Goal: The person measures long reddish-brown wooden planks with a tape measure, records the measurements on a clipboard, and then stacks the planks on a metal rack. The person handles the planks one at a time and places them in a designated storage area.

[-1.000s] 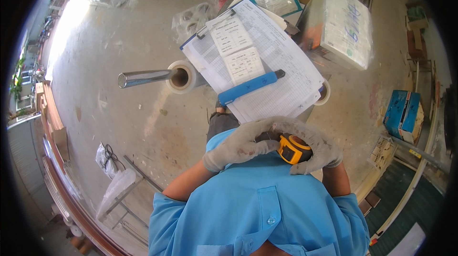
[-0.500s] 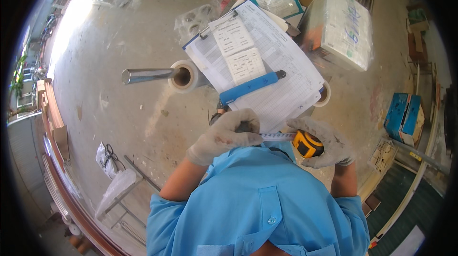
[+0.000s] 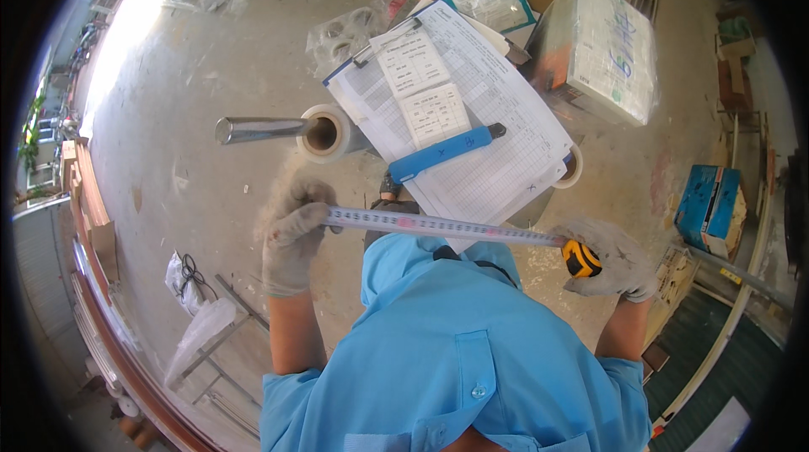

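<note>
1. A concrete floor (image 3: 194, 115) is seen from 9 to 12 o'clock.
2. A white box (image 3: 602, 48) is set at 1 o'clock.
3. Paper forms (image 3: 459, 115) are laid near centre, toward 12 o'clock, with a blue tool (image 3: 442, 153) across them.
4. The tape blade (image 3: 438, 227) is stretched level between the hands, just below the forms.
5. The blade's end is pinched by the gloved left hand (image 3: 291, 233), at 9 o'clock.
6. The yellow tape case (image 3: 581, 258) is gripped in the closed, gloved right hand (image 3: 615, 262), at 3 o'clock.
</note>
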